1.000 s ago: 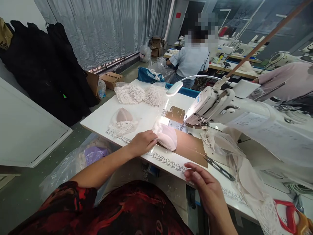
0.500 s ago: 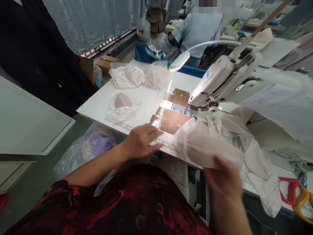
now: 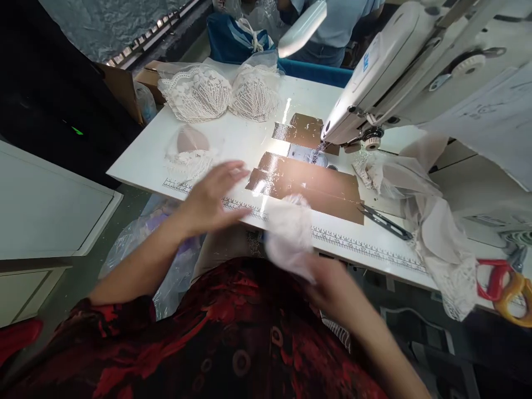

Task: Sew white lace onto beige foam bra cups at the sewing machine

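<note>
A pale lace-edged bra cup (image 3: 290, 230), blurred by motion, hangs over the table's front edge. My right hand (image 3: 326, 280) grips its lower end close to my body; the fingertips are smeared. My left hand (image 3: 218, 199) hovers above the ruler marks, thumb and fingers spread, holding nothing. Just beyond it a beige cup with lace (image 3: 192, 147) lies on the white table (image 3: 145, 160). Brown taped sheets (image 3: 307, 180) cover the bed of the sewing machine (image 3: 374, 83). Black thread snips (image 3: 386, 223) rest to their right.
Two stacks of white lace cups (image 3: 203, 94) sit at the back left. More sheer lace pieces (image 3: 443, 233) drape over the right side, beside scissors with red and orange handles (image 3: 496, 280). A lamp (image 3: 303, 27) hangs behind, near a blue bag (image 3: 233, 39) and another person (image 3: 336, 27).
My right hand has drawn the pale cup left and toward my body, uncovering the brown sheets and the snips. My left hand has moved left and opened wider. The view has tilted down.
</note>
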### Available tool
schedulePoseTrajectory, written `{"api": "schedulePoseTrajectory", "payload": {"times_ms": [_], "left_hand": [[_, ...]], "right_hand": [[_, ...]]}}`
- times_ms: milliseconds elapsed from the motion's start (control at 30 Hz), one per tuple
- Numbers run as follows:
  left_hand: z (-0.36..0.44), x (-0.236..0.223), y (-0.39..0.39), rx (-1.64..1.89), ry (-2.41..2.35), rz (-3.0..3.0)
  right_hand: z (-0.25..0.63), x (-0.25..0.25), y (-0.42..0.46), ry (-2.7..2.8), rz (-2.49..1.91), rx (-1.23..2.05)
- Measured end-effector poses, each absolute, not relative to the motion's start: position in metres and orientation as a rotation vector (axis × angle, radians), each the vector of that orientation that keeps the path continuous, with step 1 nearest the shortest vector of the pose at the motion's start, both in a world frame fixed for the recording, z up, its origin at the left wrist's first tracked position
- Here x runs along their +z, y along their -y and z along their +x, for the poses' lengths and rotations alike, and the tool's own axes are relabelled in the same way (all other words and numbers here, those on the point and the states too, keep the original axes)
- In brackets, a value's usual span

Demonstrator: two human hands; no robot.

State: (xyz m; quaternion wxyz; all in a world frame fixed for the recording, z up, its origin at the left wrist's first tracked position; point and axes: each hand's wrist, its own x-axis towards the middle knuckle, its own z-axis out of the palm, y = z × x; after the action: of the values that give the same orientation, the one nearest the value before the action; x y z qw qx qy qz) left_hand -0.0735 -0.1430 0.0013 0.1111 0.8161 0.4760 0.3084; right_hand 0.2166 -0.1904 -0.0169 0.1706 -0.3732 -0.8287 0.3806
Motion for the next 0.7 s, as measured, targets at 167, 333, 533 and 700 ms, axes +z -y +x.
{"api": "schedulePoseTrajectory", "payload": {"times_ms": [167, 333, 533, 700], "left_hand": [[-0.014, 0.016, 0.173, 0.481, -0.687, 2.036], [-0.022, -0.005, 0.182, 0.509, -1.195, 1.971], [-0.021, 0.003, 0.198, 0.45, -0.758, 1.523], [-0.005, 0.01, 0.204, 0.53, -0.659, 1.452]], "right_hand": [[0.198, 0.001, 0.193, 2.246, -0.963, 1.102], [0.232, 0.015, 0.198, 1.806, -1.025, 0.667], [0.231, 0.003, 0.197, 1.833, -1.166, 0.974], [0.207, -0.018, 0.2, 1.627, -0.941, 1.894]]}}
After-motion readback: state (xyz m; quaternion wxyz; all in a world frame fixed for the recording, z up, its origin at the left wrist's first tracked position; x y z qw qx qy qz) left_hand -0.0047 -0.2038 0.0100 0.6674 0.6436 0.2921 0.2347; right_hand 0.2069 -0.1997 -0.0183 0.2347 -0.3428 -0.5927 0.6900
